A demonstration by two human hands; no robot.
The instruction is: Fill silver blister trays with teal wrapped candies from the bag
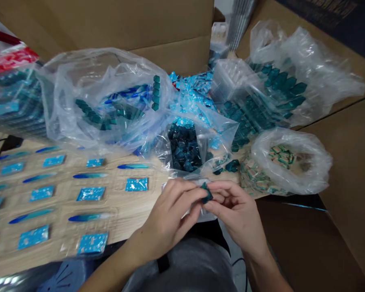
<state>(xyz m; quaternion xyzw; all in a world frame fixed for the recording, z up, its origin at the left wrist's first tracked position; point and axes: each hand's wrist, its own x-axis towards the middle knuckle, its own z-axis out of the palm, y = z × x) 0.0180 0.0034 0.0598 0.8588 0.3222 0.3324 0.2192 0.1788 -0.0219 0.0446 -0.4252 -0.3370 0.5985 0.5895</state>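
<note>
My left hand (173,213) and my right hand (234,213) meet at the table's front edge, fingers pinched together on a small dark teal piece (206,194). Under them lies a small clear tray (200,215), mostly hidden. Just beyond, an open clear bag (185,148) holds several dark teal pieces. To the left, clear blister trays (91,194) lie in rows on the wooden table (134,219), each with a blue patterned packet (136,184) and a blue slender file-like strip (133,166).
Large plastic bags (109,101) of teal pieces and blue strips fill the back. A rolled-down bag (288,162) of small packets sits at right. Loose blue packets (194,93) are heaped in the middle back. Cardboard boxes (346,162) surround the table.
</note>
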